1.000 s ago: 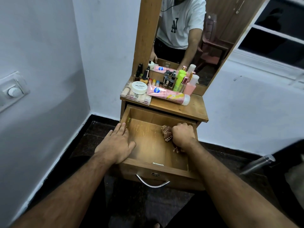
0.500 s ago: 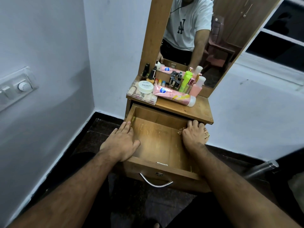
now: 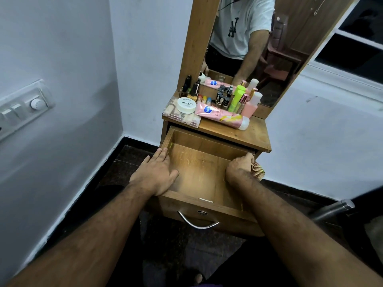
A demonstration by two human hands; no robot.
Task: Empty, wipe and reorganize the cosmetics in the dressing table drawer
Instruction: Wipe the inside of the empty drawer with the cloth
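Note:
The wooden drawer (image 3: pixel 204 142) is pulled out and holds nothing. My left hand (image 3: pixel 154 172) rests flat on its left wall, fingers straight. My right hand (image 3: pixel 239 167) grips a patterned brown cloth (image 3: pixel 257 169) against the drawer's right wall, with the cloth bunched over the outside of that wall. Cosmetics stand on the dressing table top (image 3: pixel 253 134): a pink tube (image 3: pixel 222 117) lying on its side, a white nail polish jar (image 3: pixel 186 104) on a clear case (image 3: pixel 180 118), a green bottle (image 3: pixel 236 100), a pink bottle (image 3: pixel 251 106) and several small bottles.
A mirror (image 3: pixel 259 44) rises behind the cosmetics and reflects a person in a white shirt. The table stands in a corner, with a wall close on the left carrying a switch panel (image 3: pixel 22 109). A metal chair leg (image 3: pixel 329 211) lies at the right. The drawer has a metal handle (image 3: pixel 198 222).
My right hand has slid the cloth from the middle of the drawer floor to the right wall and over its edge. My left hand has stayed on the left wall.

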